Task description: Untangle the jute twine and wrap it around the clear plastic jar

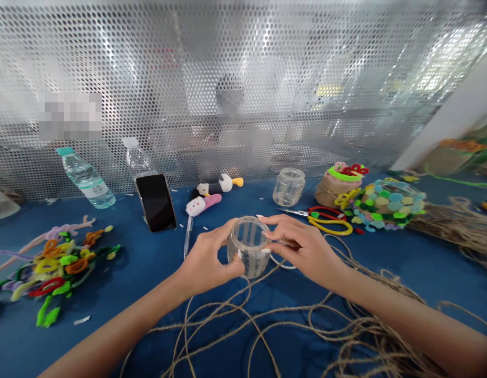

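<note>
Blue tabletop (148,273) is being covered by loose jute twine (306,331), with red-and-yellow scissors (330,223), a second glass jar (288,187) and a phone (155,202) lying beyond. A striped glass jar (248,247) is being held above the twine, gripped between the left hand (206,260) and right hand (306,247), both curled partly closed around it.

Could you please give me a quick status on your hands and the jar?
Left hand gripping clear glass jar; right hand at its rim. Loose brown jute twine below; red-and-yellow-handled steel scissors beyond.
</note>
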Demonstrator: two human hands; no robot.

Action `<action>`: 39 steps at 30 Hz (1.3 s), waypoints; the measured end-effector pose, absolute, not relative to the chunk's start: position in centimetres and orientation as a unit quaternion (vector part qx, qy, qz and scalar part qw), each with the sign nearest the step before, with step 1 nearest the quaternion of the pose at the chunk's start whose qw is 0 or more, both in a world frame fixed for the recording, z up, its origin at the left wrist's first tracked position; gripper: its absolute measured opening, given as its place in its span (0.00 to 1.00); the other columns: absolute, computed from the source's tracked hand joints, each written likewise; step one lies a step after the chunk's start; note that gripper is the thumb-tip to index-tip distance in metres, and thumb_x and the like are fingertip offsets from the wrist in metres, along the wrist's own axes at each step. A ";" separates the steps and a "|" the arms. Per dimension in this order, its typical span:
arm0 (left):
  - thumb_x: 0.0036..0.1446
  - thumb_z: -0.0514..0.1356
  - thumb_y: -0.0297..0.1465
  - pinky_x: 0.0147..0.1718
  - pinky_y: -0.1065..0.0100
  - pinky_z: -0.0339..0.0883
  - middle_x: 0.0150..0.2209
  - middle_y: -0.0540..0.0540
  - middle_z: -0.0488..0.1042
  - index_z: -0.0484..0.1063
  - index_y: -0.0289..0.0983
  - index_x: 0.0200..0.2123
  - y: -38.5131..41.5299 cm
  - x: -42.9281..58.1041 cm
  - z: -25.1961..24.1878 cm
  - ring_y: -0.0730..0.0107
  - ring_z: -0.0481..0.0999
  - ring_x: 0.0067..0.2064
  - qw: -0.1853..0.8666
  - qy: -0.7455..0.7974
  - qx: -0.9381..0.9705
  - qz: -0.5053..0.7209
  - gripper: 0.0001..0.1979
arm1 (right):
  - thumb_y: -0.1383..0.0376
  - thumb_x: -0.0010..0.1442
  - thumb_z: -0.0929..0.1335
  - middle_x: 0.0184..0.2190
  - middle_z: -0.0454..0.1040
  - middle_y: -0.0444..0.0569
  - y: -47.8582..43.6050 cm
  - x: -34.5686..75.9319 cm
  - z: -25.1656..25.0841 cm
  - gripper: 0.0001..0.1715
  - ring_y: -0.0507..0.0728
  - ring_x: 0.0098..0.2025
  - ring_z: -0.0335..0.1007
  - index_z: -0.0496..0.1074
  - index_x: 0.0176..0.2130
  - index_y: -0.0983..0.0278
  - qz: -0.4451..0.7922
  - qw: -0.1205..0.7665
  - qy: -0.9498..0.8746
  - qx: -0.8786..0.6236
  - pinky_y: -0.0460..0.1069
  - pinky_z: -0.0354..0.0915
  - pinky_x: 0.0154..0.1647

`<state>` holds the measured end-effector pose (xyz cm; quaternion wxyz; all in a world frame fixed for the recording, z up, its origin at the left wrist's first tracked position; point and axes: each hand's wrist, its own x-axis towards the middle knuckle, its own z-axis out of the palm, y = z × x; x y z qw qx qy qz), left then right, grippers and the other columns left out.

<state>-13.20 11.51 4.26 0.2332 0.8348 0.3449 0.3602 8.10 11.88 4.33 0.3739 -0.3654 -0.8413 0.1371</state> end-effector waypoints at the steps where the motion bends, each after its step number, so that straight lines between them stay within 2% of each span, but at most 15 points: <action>1: 0.46 0.55 0.22 0.38 0.69 0.71 0.41 0.49 0.73 0.59 0.38 0.56 11.5 -13.2 4.2 0.69 0.73 0.40 0.233 0.342 0.837 0.357 0.31 | 0.66 0.57 0.66 0.45 0.71 0.54 11.9 8.1 4.4 0.05 0.54 0.37 0.70 0.66 0.29 0.64 0.138 0.375 -0.840 -0.366 0.45 0.62 0.29; 3: 0.46 0.54 0.22 0.38 0.69 0.71 0.42 0.48 0.74 0.60 0.38 0.55 11.8 -13.3 4.0 0.69 0.73 0.40 0.231 0.342 0.839 0.354 0.30 | 0.66 0.57 0.66 0.45 0.72 0.54 11.8 8.1 4.4 0.06 0.53 0.35 0.70 0.66 0.28 0.64 0.138 0.379 -0.839 -0.366 0.45 0.62 0.27; 6: 0.48 0.50 0.19 0.35 0.72 0.71 0.38 0.49 0.76 0.69 0.36 0.47 12.4 -13.7 3.4 0.71 0.75 0.35 0.181 0.402 0.802 0.403 0.23 | 0.66 0.58 0.65 0.46 0.71 0.54 11.8 8.2 4.4 0.05 0.50 0.29 0.69 0.67 0.30 0.64 0.142 0.367 -0.848 -0.354 0.44 0.60 0.24; 8: 0.49 0.47 0.19 0.36 0.71 0.71 0.37 0.48 0.77 0.71 0.36 0.44 12.9 -14.0 3.3 0.71 0.76 0.35 0.172 0.422 0.795 0.400 0.22 | 0.66 0.58 0.65 0.47 0.71 0.55 11.8 8.3 4.4 0.04 0.50 0.29 0.69 0.68 0.31 0.64 0.138 0.363 -0.848 -0.361 0.44 0.61 0.25; 10: 0.53 0.48 0.22 0.44 0.65 0.70 0.43 0.46 0.76 0.69 0.36 0.48 13.2 -14.5 3.5 0.67 0.76 0.43 0.208 0.409 0.816 0.351 0.20 | 0.67 0.58 0.65 0.48 0.71 0.54 11.9 8.4 4.3 0.03 0.51 0.32 0.70 0.67 0.31 0.64 0.132 0.366 -0.842 -0.374 0.44 0.62 0.26; 12: 0.55 0.51 0.28 0.52 0.58 0.65 0.50 0.43 0.71 0.65 0.36 0.52 13.2 -14.9 4.0 0.61 0.71 0.51 0.229 0.407 0.825 0.320 0.20 | 0.67 0.57 0.65 0.48 0.71 0.53 11.9 8.4 4.3 0.03 0.53 0.37 0.70 0.67 0.31 0.63 0.127 0.363 -0.842 -0.377 0.44 0.62 0.26; 14: 0.55 0.54 0.31 0.54 0.55 0.62 0.54 0.41 0.68 0.61 0.35 0.55 12.9 -15.1 4.3 0.59 0.68 0.54 0.244 0.400 0.828 0.309 0.24 | 0.67 0.58 0.65 0.48 0.71 0.54 11.9 8.3 4.3 0.03 0.54 0.38 0.70 0.66 0.31 0.63 0.114 0.358 -0.850 -0.370 0.44 0.60 0.25; 17: 0.52 0.57 0.30 0.53 0.55 0.63 0.55 0.40 0.66 0.57 0.37 0.57 12.3 -15.3 4.3 0.59 0.68 0.54 0.256 0.361 0.839 0.317 0.28 | 0.67 0.59 0.65 0.46 0.71 0.54 11.9 8.3 4.4 0.03 0.52 0.32 0.69 0.66 0.31 0.64 0.099 0.359 -0.853 -0.366 0.43 0.56 0.21; 19: 0.53 0.56 0.28 0.51 0.57 0.65 0.51 0.41 0.69 0.62 0.36 0.53 12.1 -15.3 4.2 0.60 0.70 0.51 0.230 0.375 0.820 0.366 0.23 | 0.66 0.59 0.64 0.46 0.71 0.54 12.0 8.5 4.5 0.04 0.49 0.26 0.66 0.66 0.31 0.64 0.110 0.354 -0.855 -0.364 0.43 0.54 0.19; 21: 0.54 0.53 0.27 0.46 0.61 0.69 0.44 0.43 0.74 0.68 0.35 0.44 12.1 -15.3 4.1 0.64 0.74 0.44 0.212 0.409 0.780 0.423 0.13 | 0.66 0.59 0.64 0.47 0.71 0.54 12.2 8.7 4.8 0.05 0.45 0.20 0.59 0.67 0.31 0.65 0.134 0.346 -0.856 -0.361 0.43 0.52 0.19; 23: 0.56 0.53 0.29 0.39 0.66 0.71 0.36 0.45 0.75 0.69 0.35 0.37 12.2 -15.2 4.0 0.69 0.75 0.37 0.218 0.427 0.755 0.448 0.08 | 0.66 0.58 0.65 0.49 0.70 0.53 12.4 9.0 5.1 0.05 0.43 0.17 0.52 0.68 0.31 0.65 0.167 0.337 -0.851 -0.367 0.43 0.51 0.18; 26: 0.53 0.59 0.35 0.36 0.66 0.71 0.36 0.45 0.73 0.69 0.35 0.38 12.0 -14.7 3.8 0.69 0.74 0.36 0.208 0.421 0.770 0.432 0.11 | 0.64 0.57 0.65 0.50 0.70 0.53 12.8 9.4 5.2 0.07 0.42 0.16 0.46 0.66 0.30 0.66 0.224 0.336 -0.832 -0.381 0.43 0.50 0.17; 29: 0.51 0.62 0.37 0.38 0.64 0.72 0.42 0.43 0.73 0.69 0.36 0.44 12.0 -14.3 3.1 0.66 0.74 0.40 0.183 0.410 0.786 0.425 0.18 | 0.62 0.58 0.65 0.50 0.69 0.53 13.0 9.4 5.1 0.09 0.42 0.17 0.45 0.66 0.30 0.65 0.263 0.335 -0.823 -0.374 0.43 0.49 0.17; 35: 0.57 0.57 0.29 0.42 0.63 0.71 0.42 0.43 0.75 0.73 0.38 0.44 12.5 -15.1 3.1 0.65 0.74 0.43 0.122 0.332 0.843 0.405 0.11 | 0.62 0.58 0.65 0.51 0.69 0.54 13.1 9.3 4.7 0.08 0.42 0.17 0.47 0.68 0.31 0.66 0.273 0.348 -0.819 -0.366 0.42 0.49 0.17; 39: 0.57 0.55 0.25 0.40 0.65 0.71 0.40 0.42 0.73 0.73 0.35 0.43 12.3 -15.5 3.9 0.67 0.74 0.42 0.094 0.313 0.870 0.368 0.12 | 0.62 0.58 0.65 0.51 0.69 0.54 13.0 9.2 4.7 0.08 0.43 0.18 0.56 0.69 0.32 0.65 0.263 0.352 -0.825 -0.354 0.42 0.53 0.17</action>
